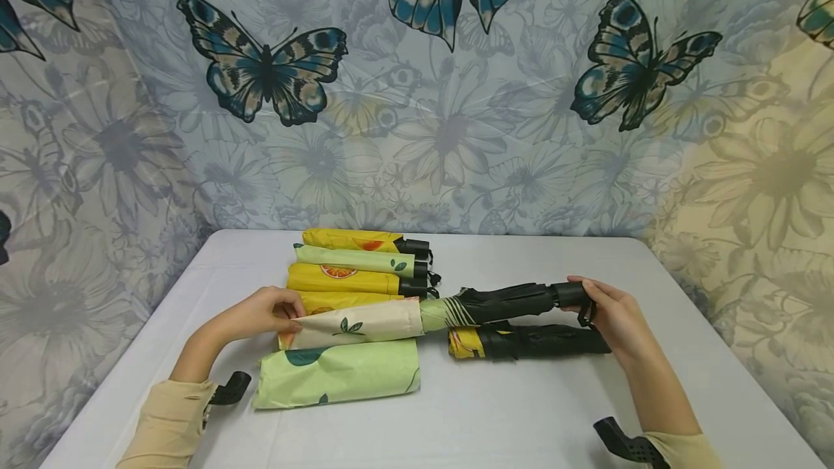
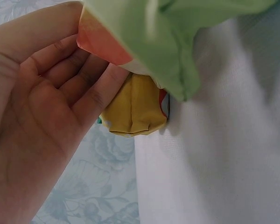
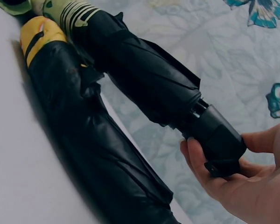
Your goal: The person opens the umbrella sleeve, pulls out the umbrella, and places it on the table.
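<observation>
My left hand [image 1: 263,311] pinches the left end of a cream umbrella sleeve [image 1: 378,320] printed with green leaves. In the left wrist view my fingers touch its orange corner [image 2: 100,39]. A folded umbrella [image 1: 504,304], black with a green striped tip, has its green end inside the sleeve's right opening; how far in is hidden. My right hand [image 1: 615,320] grips this umbrella's black handle [image 3: 219,137], with thumb and fingers on opposite sides. Just below it, a second folded umbrella [image 1: 541,342], black with a yellow end, lies on the table, untouched.
Flat in front of the cream sleeve is a light green sleeve [image 1: 339,375]. Behind it, several sleeved umbrellas lie in a row, among them a yellow one [image 1: 348,279] and a light green one [image 1: 355,258]. A white table [image 1: 495,418] meets a butterfly-print cloth [image 1: 449,165] at the back.
</observation>
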